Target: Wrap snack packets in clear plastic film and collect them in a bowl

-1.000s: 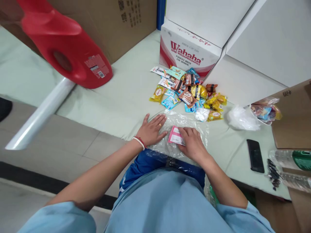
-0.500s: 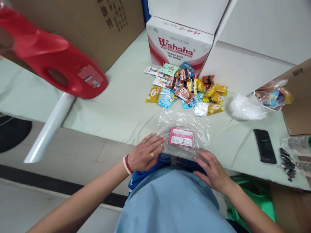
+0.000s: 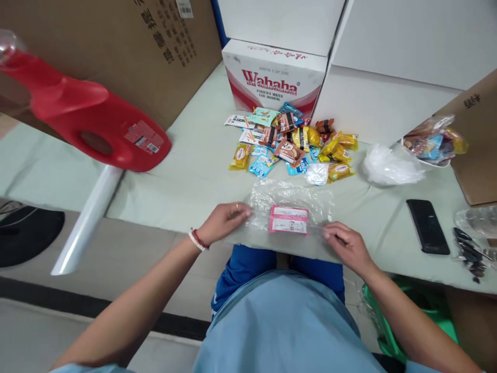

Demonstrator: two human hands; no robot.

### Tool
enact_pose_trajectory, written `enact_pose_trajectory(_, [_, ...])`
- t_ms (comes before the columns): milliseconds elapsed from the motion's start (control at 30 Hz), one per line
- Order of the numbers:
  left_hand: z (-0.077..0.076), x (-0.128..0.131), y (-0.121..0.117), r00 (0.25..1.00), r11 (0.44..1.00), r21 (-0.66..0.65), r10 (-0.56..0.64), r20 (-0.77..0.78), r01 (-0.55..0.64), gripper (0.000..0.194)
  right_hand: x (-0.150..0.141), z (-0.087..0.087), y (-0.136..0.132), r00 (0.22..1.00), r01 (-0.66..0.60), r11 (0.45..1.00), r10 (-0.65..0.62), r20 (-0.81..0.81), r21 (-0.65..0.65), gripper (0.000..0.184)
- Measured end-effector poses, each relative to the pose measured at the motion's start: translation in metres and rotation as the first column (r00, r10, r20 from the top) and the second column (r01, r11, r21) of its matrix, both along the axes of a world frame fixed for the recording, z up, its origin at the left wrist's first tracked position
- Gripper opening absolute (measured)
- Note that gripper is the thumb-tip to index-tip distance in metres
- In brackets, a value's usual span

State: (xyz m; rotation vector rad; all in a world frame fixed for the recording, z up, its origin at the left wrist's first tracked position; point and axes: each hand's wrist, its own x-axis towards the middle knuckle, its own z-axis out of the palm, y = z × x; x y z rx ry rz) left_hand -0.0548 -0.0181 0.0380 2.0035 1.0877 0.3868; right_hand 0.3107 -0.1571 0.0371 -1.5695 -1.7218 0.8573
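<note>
A pink packet with white labels (image 3: 289, 219) lies flat near the table's front edge, on a sheet of clear plastic film (image 3: 306, 196). My left hand (image 3: 225, 221) pinches the film to the left of the packet. On the other side, my right hand (image 3: 347, 245) has its fingers closed on the film's right part. Between the two hands the film looks drawn across the packet. Just beyond it is a pile of small wrapped snacks (image 3: 289, 150) in yellow, brown, blue and white.
A red jug-like bottle (image 3: 101, 124) leans in from the left, above a pale tube (image 3: 87, 223). A Wahaha carton (image 3: 272, 77) stands behind the snacks. To the right are crumpled white plastic (image 3: 392, 166), a tub of snacks (image 3: 430, 147) and a black phone (image 3: 427, 226).
Both hands have gone from spread fingers to pinching the film on either side of the packet. The film's near edge is now pulled up over the packet. The view has shifted slightly.
</note>
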Motion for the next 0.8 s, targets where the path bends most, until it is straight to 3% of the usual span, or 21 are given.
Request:
enact_pose_trajectory(100, [-0.006, 0.019, 0.024, 0.984, 0.987, 0.018, 0.159, -0.081, -0.158, 0.032, 0.003, -0.003, 0.016, 0.989, 0.116, 0.991, -0.109, 0.104, -0.06, 0.038])
enact_pose_trajectory(233, [-0.018, 0.027, 0.039, 0.926, 0.909, 0.295, 0.348, -0.147, -0.295, 0.03, 0.01, -0.01, 0.02, 0.905, 0.155, 0.979, -0.088, 0.416, -0.132, 0.027])
enact_pose_trajectory(300, [-0.014, 0.02, 0.032, 0.877, 0.8, 0.455, 0.474, -0.079, -0.391, 0.03, 0.017, -0.005, 0.02, 0.856, 0.164, 0.98, -0.086, 0.51, -0.11, 0.021])
enact_pose_trajectory(367, [-0.003, 0.014, 0.013, 0.807, 0.625, 0.608, 0.589, 0.045, -0.49, 0.025, 0.024, 0.006, 0.026, 0.837, 0.175, 0.984, -0.135, 0.531, -0.025, 0.027])
enact_pose_trajectory(433, [0.01, 0.016, -0.015, 0.776, 0.467, 0.718, 0.61, 0.161, -0.516, 0.021, 0.026, 0.019, 0.04, 0.848, 0.147, 0.986, -0.166, 0.504, 0.078, 0.03])
enact_pose_trajectory(467, [0.016, 0.022, -0.031, 0.808, 0.444, 0.753, 0.556, 0.195, -0.487, 0.021, 0.023, 0.023, 0.05, 0.858, 0.108, 0.987, -0.153, 0.491, 0.118, 0.03])
enact_pose_trajectory(500, [0.019, 0.03, -0.046, 0.877, 0.502, 0.768, 0.454, 0.157, -0.398, 0.025, 0.019, 0.026, 0.062, 0.865, 0.053, 0.988, -0.117, 0.487, 0.142, 0.03])
enact_pose_trajectory(567, [0.019, 0.053, -0.069, 0.989, 0.657, 0.75, 0.146, -0.019, -0.082, 0.037, 0.002, 0.027, 0.088, 0.862, -0.081, 0.987, 0.001, 0.507, 0.137, 0.036])
enact_pose_trajectory(633, [0.011, 0.079, -0.078, 0.983, 0.742, 0.657, -0.009, -0.183, 0.13, 0.043, -0.021, 0.022, 0.114, 0.833, -0.181, 0.981, 0.112, 0.542, 0.075, 0.048])
enact_pose_trajectory(733, [-0.007, 0.104, -0.072, 0.94, 0.816, 0.542, -0.005, -0.342, 0.202, 0.042, -0.05, 0.014, 0.146, 0.801, -0.196, 0.974, 0.224, 0.556, -0.112, 0.06])
enact_pose_trajectory(800, [-0.016, 0.109, -0.066, 0.921, 0.832, 0.515, 0.017, -0.39, 0.203, 0.041, -0.06, 0.014, 0.161, 0.813, -0.175, 0.952, 0.283, 0.509, -0.249, 0.043])
